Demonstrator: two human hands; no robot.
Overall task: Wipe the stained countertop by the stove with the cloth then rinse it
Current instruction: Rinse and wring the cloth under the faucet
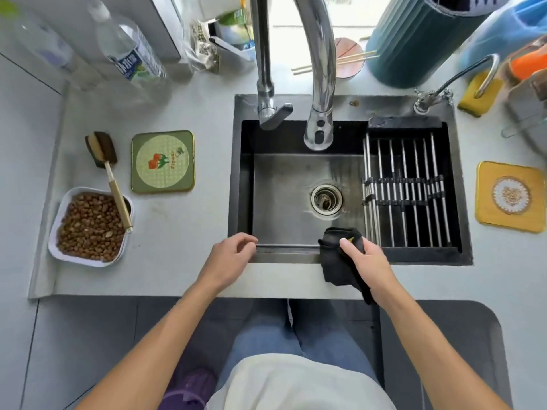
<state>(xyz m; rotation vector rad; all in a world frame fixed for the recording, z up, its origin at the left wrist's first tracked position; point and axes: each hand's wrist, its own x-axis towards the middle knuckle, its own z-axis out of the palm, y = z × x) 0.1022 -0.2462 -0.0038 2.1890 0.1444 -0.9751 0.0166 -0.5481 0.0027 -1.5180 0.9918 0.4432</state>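
Note:
A dark cloth [336,255] hangs over the front rim of the black sink [245,179], part inside the basin and part on the pale countertop [183,250]. My right hand [367,261] grips the cloth at the sink's front edge, fingers curled over it. Left of it, my left hand [231,255] hovers at the sink's front left corner with loosely curled fingers, holding nothing. The tall chrome faucet [321,122] arches above the basin; no water is visible. The drain [326,199] lies in the basin's middle.
A roll-up drying rack [408,187] covers the sink's right side. On the left counter lie a green coaster [162,161], a tray of peanuts [88,226] with a brush [109,170] across it, and water bottles [130,51]. A yellow coaster [507,196] and sponge [476,96] sit at right.

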